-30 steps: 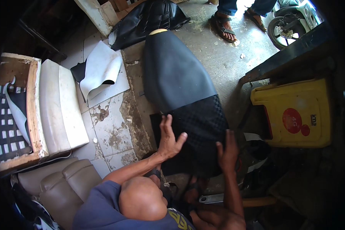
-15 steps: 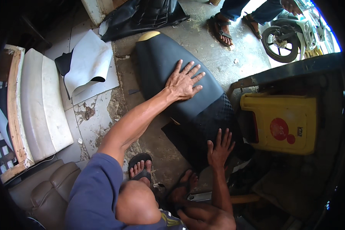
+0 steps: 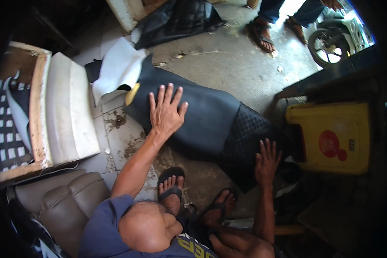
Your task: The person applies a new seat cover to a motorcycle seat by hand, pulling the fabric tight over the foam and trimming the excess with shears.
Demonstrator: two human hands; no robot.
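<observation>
A long motorcycle seat (image 3: 208, 114) lies across the floor in front of me, draped in black cover material with a smooth section and a textured, checkered section (image 3: 249, 131) at the right. Yellow foam (image 3: 132, 93) peeks out from under the cover at its left end. My left hand (image 3: 167, 112) rests open, fingers spread, on the smooth part near that end. On the darker right end lies my right hand (image 3: 267, 165), also open with its fingers stretched out. Loose cover edges hang down on the near side; the seat's underside is hidden.
White sheet material (image 3: 118, 69) lies beyond the seat's left end. A wooden-framed piece (image 3: 41, 107), a white cushion (image 3: 71, 107) and brown cushions (image 3: 71, 198) stand left. A yellow plastic stool (image 3: 357, 142) is at right. A person's sandalled feet (image 3: 264, 38) and a motorcycle wheel (image 3: 329, 47) are beyond.
The seat has turned, its foam end swinging left and closer to me. Both hands stay flat on it; the left has moved left with that end. The view has shifted slightly.
</observation>
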